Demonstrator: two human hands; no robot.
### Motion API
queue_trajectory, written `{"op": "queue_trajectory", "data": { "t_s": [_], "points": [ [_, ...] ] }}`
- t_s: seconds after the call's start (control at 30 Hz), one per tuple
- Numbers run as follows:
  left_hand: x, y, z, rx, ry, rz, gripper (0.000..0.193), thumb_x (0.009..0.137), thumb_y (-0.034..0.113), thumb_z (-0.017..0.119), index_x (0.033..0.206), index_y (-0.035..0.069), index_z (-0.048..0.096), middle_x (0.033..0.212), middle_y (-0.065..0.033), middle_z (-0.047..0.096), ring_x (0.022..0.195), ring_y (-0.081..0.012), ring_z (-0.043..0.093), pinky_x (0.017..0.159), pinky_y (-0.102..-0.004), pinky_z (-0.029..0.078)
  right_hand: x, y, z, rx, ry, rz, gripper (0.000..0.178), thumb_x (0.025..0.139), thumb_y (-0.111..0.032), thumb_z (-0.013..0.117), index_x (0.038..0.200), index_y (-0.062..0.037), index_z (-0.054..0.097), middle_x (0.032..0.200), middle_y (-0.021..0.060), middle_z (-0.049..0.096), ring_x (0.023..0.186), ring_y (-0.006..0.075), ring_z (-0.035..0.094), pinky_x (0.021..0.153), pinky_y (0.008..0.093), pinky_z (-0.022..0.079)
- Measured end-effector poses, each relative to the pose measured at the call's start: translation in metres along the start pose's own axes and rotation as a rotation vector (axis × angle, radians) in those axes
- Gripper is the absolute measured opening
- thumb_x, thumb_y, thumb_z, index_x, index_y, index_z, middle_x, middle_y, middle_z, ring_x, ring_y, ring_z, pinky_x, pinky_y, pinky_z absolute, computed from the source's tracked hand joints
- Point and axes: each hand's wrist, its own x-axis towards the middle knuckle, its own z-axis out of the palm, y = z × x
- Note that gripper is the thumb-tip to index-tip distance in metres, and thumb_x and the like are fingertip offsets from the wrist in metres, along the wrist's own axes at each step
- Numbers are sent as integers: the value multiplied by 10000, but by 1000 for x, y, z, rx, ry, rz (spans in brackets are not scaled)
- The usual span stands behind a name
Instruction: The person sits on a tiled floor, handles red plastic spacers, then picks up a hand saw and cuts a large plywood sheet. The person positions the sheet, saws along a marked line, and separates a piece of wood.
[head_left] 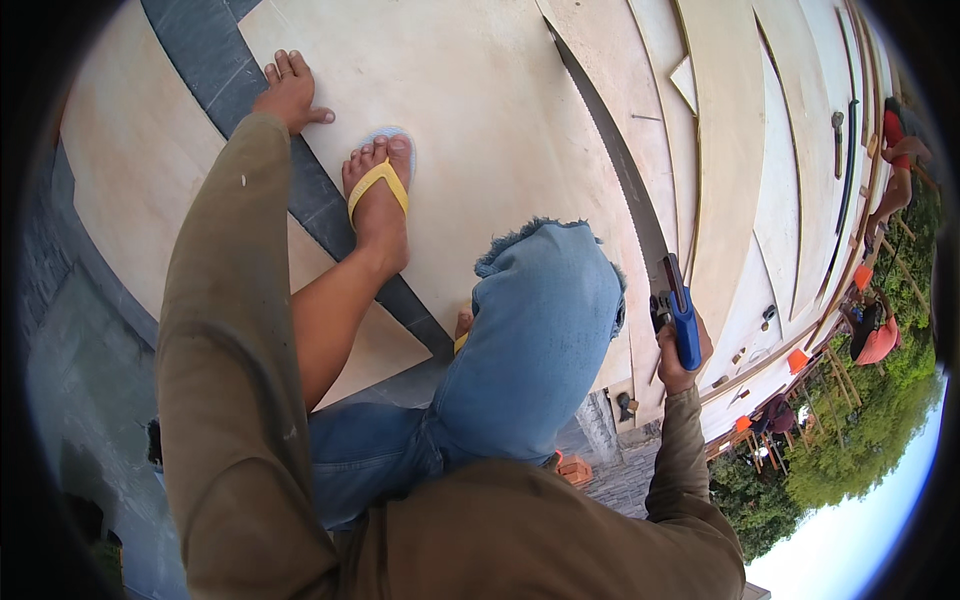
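My right hand (684, 357) is wrapped round the blue handle of a hand saw (622, 157). The saw's long dark blade stretches away from me, its toothed edge facing left, along the right side of a pale plywood sheet (470, 80). Whether the teeth are in the wood I cannot tell. At the far left, my left hand (288, 95) presses on that sheet near its edge, fingers apart and holding nothing. My foot, in a flip-flop (378, 185) with a yellow strap, stands on the sheet beside that hand.
More plywood sheets (730, 130) overlap on the right. A hammer (838, 130) and a long black bar (845, 190) lie on them. A dark tiled strip (205, 70) runs between sheets on the left. Other people (873, 330) are at the far right, near orange pieces and trees.
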Motion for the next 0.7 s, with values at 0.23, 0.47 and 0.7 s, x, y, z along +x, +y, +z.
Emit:
{"op": "queue_trajectory", "data": {
  "t_s": [0.23,0.47,0.7],
  "points": [
    [2,-1,1,15,28,6,1236,781,410,861,1542,-127,50,1595,-418,70,1474,-589,139,1206,-569,273,150,38,108,180,-12,-65,477,815,-29,666,1284,49,628,1006,129,716,859,155,636,812,288,516],
    [8,-5,9,16,28,3,1263,751,444,875,1540,-124,68,1606,-397,87,1484,-570,150,1206,-560,286,-10,-1,1,60,-19,28,515,800,22,549,1309,80,604,1213,214,701,1140,255,677,1023,349,486],
    [8,-8,9,14,52,25,1259,777,419,862,1534,-147,30,1578,-447,57,1465,-616,115,1219,-565,232,149,31,108,279,-5,78,446,812,-28,665,1252,44,642,960,72,694,809,106,602,763,261,514]
  ]
}}
